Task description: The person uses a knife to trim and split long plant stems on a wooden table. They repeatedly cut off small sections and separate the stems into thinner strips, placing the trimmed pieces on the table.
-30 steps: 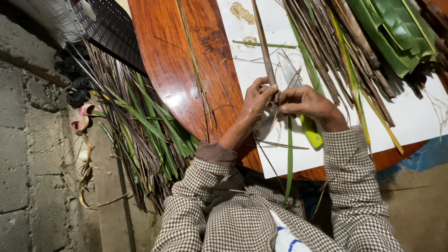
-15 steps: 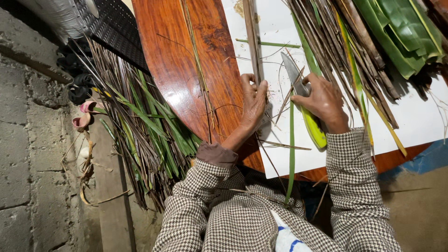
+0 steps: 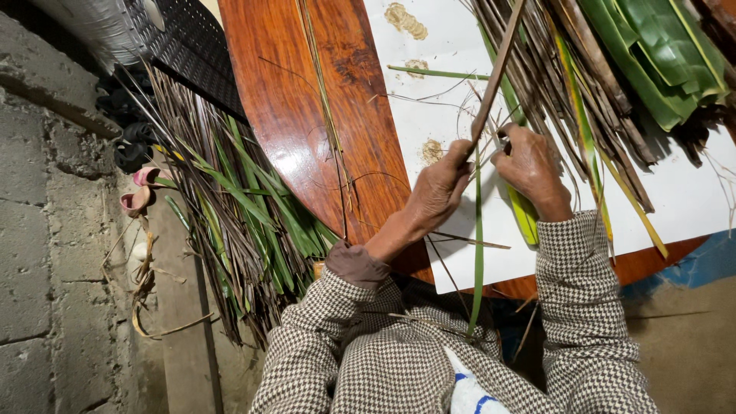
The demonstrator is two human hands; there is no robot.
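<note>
My left hand (image 3: 438, 190) and right hand (image 3: 530, 169) both pinch the leaf strip (image 3: 497, 73) rising between them.

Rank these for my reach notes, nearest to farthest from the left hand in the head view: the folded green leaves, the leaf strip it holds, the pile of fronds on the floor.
1. Leaf strip: pinched in the left hand.
2. Pile of fronds: on the floor, left of the table.
3. Folded green leaves: table's far right corner.

I see a simple home work spot: a rough block wall (image 3: 38, 230), a shiny wooden table (image 3: 307, 115), and leaf strips (image 3: 238, 222) piled on the floor.
</note>
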